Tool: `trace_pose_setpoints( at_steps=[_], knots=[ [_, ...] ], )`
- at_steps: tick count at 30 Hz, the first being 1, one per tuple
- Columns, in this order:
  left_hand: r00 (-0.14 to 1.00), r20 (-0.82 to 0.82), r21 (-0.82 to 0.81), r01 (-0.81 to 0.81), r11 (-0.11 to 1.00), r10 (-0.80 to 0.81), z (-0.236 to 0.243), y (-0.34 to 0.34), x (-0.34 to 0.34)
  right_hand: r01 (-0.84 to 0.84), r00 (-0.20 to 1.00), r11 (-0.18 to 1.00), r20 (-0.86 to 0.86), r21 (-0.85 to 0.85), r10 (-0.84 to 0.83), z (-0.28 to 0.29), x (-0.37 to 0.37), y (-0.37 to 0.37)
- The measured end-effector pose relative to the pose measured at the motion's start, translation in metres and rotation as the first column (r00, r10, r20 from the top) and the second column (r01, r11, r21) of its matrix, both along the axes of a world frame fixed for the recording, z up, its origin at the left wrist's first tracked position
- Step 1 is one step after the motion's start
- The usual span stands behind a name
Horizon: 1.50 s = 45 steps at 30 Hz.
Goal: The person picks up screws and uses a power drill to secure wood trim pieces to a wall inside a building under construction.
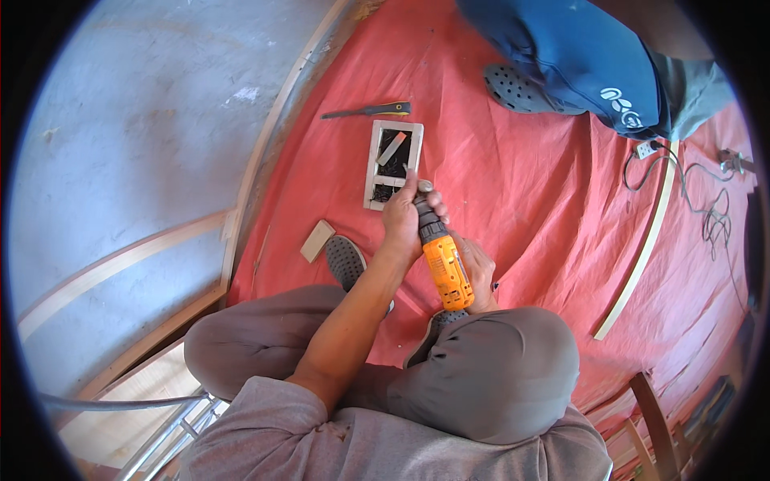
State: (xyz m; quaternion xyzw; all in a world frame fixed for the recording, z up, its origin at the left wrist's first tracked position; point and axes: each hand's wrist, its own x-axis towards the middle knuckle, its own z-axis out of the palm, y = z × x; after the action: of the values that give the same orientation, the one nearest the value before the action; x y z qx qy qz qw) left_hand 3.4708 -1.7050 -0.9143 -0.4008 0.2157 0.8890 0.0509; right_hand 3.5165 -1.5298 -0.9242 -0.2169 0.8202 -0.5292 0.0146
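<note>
Seemingly for steadiness, left hand (403, 215) curls closed round the black chuck (431, 228) of the orange drill (447, 272), right hand (480, 271) wrapping its mostly hidden handle, above the red sheet (513, 192), compartmented tray (373, 160) just ahead, likely for easy reach.

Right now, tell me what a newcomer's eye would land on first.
Most likely the orange drill, bright near the middle of the picture, with the white tray just beyond it. Next comes the red sheet spread wide beneath both, then another person's blue clothing at the upper right.
</note>
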Motion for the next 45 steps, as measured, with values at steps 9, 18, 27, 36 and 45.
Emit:
trace_pose_setpoints(
  at_steps=[9,18,27,36,45],
  knots=[
    [0.985,0.061,-0.089,0.164,0.983,-0.159,-0.006,0.014,0.006,0.036,0.999,0.996,0.024,0.084,-0.039,0.004,0.017,0.012],
    [0.995,0.016,-0.025,0.096,0.995,-0.096,-0.009,0.022,0.01,0.103,0.959,0.99,0.273,-0.093,-0.074,-0.009,0.036,0.014],
    [0.987,-0.064,0.058,0.151,0.987,-0.148,-0.004,0.018,0.006,0.059,0.997,0.998,-0.042,-0.013,-0.06,-0.005,0.021,0.016],
    [0.965,0.034,-0.064,0.26,0.963,-0.259,0.001,0.008,-0.005,0.011,0.996,0.997,-0.088,0.079,-0.004,-0.001,0.01,0.02],
    [0.979,-0.187,0.072,-0.07,0.995,0.082,-0.007,0.03,-0.006,0.418,0.657,0.757,0.743,-0.502,0.13,-0.004,0.039,-0.004]
  ],
)
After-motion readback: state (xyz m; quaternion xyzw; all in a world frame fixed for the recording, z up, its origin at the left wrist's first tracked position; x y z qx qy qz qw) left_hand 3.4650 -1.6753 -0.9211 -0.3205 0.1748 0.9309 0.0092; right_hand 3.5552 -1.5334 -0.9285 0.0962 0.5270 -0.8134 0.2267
